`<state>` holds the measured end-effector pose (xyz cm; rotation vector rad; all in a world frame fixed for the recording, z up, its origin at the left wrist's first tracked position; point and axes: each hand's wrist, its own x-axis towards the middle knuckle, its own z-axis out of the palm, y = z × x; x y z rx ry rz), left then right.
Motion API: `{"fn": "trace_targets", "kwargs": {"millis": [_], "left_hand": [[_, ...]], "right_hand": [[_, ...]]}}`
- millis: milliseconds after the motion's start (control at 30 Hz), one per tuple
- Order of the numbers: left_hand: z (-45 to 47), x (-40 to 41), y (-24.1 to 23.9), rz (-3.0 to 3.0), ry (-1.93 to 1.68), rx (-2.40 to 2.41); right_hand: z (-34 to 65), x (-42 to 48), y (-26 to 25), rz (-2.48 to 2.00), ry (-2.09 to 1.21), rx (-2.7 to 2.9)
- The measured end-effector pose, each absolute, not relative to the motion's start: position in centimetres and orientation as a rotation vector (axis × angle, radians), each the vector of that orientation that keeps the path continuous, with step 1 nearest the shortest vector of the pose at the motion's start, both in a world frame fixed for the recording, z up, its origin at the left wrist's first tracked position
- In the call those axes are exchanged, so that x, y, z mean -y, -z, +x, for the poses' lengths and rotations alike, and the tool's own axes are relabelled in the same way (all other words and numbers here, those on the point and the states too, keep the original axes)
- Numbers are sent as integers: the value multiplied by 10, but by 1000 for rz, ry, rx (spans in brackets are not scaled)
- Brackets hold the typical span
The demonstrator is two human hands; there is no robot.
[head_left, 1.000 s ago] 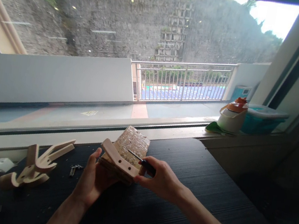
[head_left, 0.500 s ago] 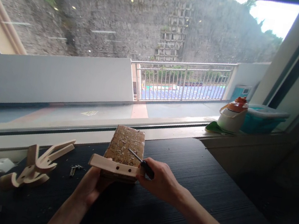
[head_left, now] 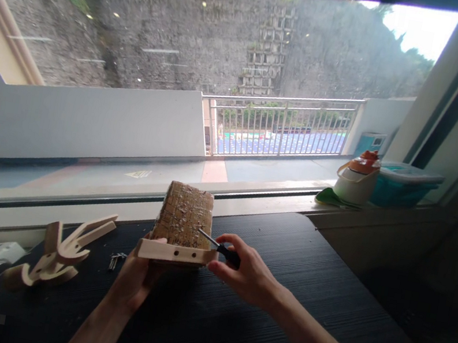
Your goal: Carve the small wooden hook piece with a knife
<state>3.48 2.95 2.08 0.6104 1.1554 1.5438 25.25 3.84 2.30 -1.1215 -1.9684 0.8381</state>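
Dark ribbed tabletop under a wide window. In the middle of it, a pale wooden slat with two holes lies across the near edge of a brown block, rough on top. It looks light and rigid, I'd say, and is best gripped by its edges from below. The left hand cups it underneath, thumb on the slat. The right hand is closed round a dark-handled screwdriver, shaft over the block. Loose screws and cut wooden pieces lie to the left. Left fingers and the block's underside are hidden, and I can't tell whether the tip touches.
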Motion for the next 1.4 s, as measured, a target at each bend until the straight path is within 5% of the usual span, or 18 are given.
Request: {"fn": "trace_targets", "kwargs": {"millis": [467, 733, 1133, 1400], "left_hand": [[41, -22, -23, 669, -1494, -1079], [42, -14, -26, 846, -1241, -1121], [24, -30, -20, 527, -1519, -1128], [24, -31, -17, 542, -1560, -1148]], "right_hand": [[248, -43, -14, -1048, -1040, 1708], [253, -49, -11, -1104, -803, 1657], [260, -35, -27, -980, -191, 2156], [258, -34, -24, -1054, -164, 2201]]}}
